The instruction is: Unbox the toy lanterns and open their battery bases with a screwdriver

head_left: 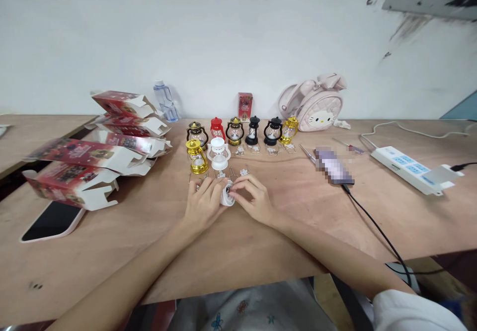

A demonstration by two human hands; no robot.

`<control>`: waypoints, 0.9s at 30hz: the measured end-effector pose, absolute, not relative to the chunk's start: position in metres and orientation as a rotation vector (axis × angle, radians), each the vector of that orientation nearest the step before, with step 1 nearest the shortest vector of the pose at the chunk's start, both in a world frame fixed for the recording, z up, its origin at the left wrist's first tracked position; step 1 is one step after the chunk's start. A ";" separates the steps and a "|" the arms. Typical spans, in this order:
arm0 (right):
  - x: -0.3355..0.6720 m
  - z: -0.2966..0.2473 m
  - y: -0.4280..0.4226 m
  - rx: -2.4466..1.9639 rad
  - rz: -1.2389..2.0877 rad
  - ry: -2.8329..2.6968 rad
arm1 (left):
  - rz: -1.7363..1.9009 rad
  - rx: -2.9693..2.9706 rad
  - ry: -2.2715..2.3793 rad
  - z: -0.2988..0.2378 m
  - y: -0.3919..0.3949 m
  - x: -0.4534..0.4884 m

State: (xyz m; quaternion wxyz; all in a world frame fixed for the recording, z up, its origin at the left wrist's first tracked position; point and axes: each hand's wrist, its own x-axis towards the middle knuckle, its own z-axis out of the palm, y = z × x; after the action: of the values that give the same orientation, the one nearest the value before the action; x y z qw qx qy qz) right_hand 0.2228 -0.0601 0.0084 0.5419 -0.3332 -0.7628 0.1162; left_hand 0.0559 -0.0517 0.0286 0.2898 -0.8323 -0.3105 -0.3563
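My left hand (pixel 203 204) is closed around a small white lantern (pixel 226 198), tipped so that its round hollow end faces me. At that opening the fingertips of my right hand (pixel 255 199) are pinched together; a tiny dark thing shows there, too small to name. Just beyond my hands stand a white lantern (pixel 218 154) and a gold lantern (pixel 196 157). Behind them runs a row of several more, among them a red lantern (pixel 217 129), a black lantern (pixel 274 131) and another gold lantern (pixel 289 130). Small wire-and-white parts (pixel 271 150) lie in front of that row.
Red open boxes (pixel 80 154) are piled at the left, beside a phone (pixel 52 220). Against the wall are a water bottle (pixel 166 101), a small red box (pixel 245 106) and a pink bag (pixel 320 105). Rightward lie a cabled phone (pixel 333 166), a screwdriver (pixel 353 148) and a power strip (pixel 406 168).
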 end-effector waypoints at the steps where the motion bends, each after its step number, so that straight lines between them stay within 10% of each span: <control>1: 0.223 0.007 -0.060 -0.784 0.264 -1.807 | -0.945 -2.220 -0.822 0.028 -0.052 0.056; 27: 0.224 0.002 -0.062 -0.760 -0.203 -1.914 | -0.932 -2.240 -0.784 0.025 -0.052 0.058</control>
State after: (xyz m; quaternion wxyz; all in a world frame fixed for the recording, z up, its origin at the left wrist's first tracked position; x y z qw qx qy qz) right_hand 0.2235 -0.0621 0.0016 0.5107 -0.3156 -0.7953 -0.0844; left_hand 0.0576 -0.0519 0.0253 0.2916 -0.8403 -0.2942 -0.3496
